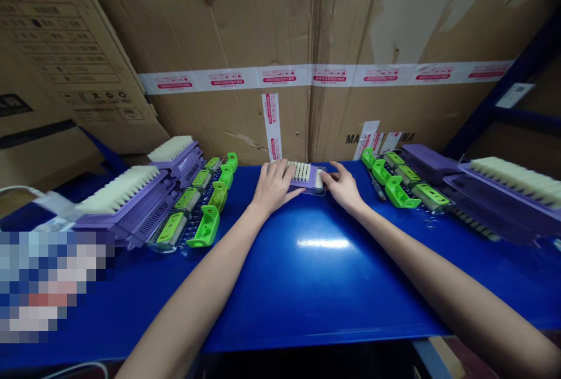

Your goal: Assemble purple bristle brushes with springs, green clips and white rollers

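Observation:
A purple brush (302, 172) with rows of cream bristles facing up lies near the back of the blue table. Around its right end is a clear plastic part. My left hand (272, 183) grips the brush's left part, with the fingers over the bristles and the thumb along the near edge. At the right end, my right hand (344, 187) has its thumb against a pale block (320, 178) on the brush. Its index finger stands raised, apart from the brush, and its other fingers are partly hidden.
On the left stand purple brushes (127, 197), green-topped clear parts (186, 199) and bright green brackets (205, 228). More green brackets (400, 193), a screwdriver-like tool (377, 186) and purple brushes (517, 183) lie right. Large cardboard boxes (272, 28) wall off the back of the blue table (324, 291).

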Available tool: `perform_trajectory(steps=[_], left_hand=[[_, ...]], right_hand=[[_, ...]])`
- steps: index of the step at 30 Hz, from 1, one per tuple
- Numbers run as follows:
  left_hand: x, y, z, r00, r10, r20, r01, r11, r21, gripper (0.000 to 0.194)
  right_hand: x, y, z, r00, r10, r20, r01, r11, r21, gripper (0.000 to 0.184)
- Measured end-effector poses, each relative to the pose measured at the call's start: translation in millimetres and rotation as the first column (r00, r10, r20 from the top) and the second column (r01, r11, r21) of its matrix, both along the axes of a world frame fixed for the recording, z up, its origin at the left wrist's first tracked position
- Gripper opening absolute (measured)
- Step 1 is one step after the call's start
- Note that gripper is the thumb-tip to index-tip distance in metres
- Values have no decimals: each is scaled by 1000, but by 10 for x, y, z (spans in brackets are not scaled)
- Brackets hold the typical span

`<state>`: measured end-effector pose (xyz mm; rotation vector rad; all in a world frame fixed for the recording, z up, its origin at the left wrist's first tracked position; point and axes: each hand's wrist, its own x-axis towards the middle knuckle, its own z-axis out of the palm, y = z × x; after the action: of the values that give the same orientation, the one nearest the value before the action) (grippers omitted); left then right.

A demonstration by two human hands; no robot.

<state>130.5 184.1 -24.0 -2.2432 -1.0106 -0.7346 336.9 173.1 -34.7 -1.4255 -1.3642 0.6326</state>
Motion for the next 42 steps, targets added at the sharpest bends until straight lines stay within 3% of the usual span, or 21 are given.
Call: perform_trajectory(steps=[9,14,20,25,29,36,42], left_hand=[[12,-3,-3,998,55,-17,-56,998,-27,60],[31,-5,-5,994,110,-28,-111,993,-44,59],[67,-53,27,979,200,-43,-203,977,-73,62],[125,-117,76,938,346,-32,-347,929,-131,54],[158,-132,85,918,398,8,-392,907,-152,49],[100,-136,91,977,211,-40,-213,976,-54,49],[87,-138,75,982,-146,-117,146,989,-4,44]], right_hand=[[-102,-73,40,986,-49,162,54,998,-29,52],[-54,-79,35,926,-79,368,73,997,30,55],[-9,-69,4,909,-21,415,16,1000,15,55],[-63,-108,-25,854,-17,521,-33,996,87,56],[-82,-129,-34,819,-13,574,-80,987,137,53],[-100,-148,-13,801,-23,598,-101,980,173,51],[-110,-163,27,829,-88,553,-56,970,238,49]])
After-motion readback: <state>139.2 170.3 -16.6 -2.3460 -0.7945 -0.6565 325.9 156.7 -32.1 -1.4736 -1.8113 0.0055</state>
